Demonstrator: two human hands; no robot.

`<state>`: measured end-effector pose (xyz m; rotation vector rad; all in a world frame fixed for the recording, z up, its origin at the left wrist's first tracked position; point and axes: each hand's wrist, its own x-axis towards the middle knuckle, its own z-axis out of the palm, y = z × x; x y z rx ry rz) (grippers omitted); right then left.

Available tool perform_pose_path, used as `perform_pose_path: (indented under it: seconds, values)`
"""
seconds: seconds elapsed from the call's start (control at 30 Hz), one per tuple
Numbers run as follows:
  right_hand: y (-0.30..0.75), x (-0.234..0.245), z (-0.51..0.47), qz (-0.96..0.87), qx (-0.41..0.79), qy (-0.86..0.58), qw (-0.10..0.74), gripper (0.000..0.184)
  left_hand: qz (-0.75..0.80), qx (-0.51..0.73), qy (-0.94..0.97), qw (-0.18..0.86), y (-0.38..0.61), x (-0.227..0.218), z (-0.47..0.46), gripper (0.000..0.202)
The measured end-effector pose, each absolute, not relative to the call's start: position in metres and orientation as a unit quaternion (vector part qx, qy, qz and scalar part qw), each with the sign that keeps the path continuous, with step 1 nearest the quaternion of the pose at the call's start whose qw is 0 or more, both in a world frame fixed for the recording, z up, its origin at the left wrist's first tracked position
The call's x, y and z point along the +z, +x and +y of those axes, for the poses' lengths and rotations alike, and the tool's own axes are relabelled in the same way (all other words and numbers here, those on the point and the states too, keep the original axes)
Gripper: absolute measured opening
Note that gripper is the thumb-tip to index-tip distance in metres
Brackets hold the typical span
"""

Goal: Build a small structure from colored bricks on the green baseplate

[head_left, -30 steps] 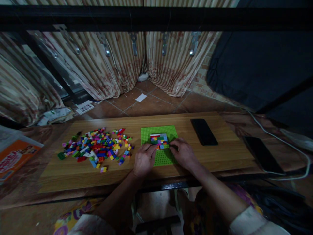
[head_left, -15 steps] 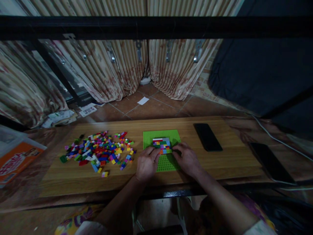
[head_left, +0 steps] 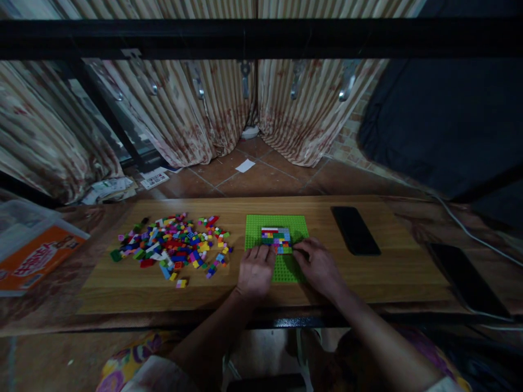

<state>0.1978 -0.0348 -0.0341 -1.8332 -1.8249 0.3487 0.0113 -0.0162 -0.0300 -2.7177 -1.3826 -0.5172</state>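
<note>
Two hands meet at the near side of a low block build, which sits on a green baseplate (head_left: 281, 272) around the middle of the tabletop (head_left: 400, 272). From the fingers, the build (head_left: 274, 235) lies to the far side. Its coloured rows run left to right; it looks a little wider that way than it is deep, though the slant of the view makes this hard to judge.

The left hand (head_left: 255, 270) covers the near left corner, fingers bent and close together over the plate's left edge. The right hand (head_left: 320, 267) comes in from the right, thumb and forefinger drawn nearly together at the near right corner. I cannot tell whether either holds a brick, as the fingertips are too small and dim. Neither hand is plainly nearer.

Studs show beyond the far edge of the build and in a wider patch on its near side, between the wrists. Left of the plate, a narrow strip of wood parts it from the loose bricks (head_left: 175, 245); to the right, a broader stretch reaches to a phone (head_left: 355, 231). The tabletop's near edge runs beneath both forearms.
</note>
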Motion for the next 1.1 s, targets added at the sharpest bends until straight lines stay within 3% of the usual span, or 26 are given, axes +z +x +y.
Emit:
perform_pose_path:
  seconds: [0.3,0.5,0.77,0.93,1.1]
  values:
    - [0.195,-0.036,-0.038,-0.682,0.107,-0.683,0.239,0.017,-0.428,-0.127,-0.895,0.012,0.017,-0.027,-0.018,0.025]
    - [0.195,-0.041,-0.039,-0.694,0.098,-0.659,0.273,0.019,-0.455,-0.129,-0.881,0.003,0.011,-0.022,-0.024,0.033]
    - [0.202,-0.054,-0.043,-0.701,0.098,-0.632,0.314,0.022,-0.544,-0.310,-0.778,-0.058,-0.036,0.012,-0.004,0.035]
    - [0.211,-0.060,-0.043,-0.711,0.117,-0.614,0.323,0.022,-0.587,-0.423,-0.665,-0.184,-0.067,0.029,0.021,0.028]
    - [0.219,-0.060,-0.040,-0.723,0.131,-0.599,0.319,0.025,-0.574,-0.510,-0.608,-0.199,-0.094,0.043,0.032,0.030]
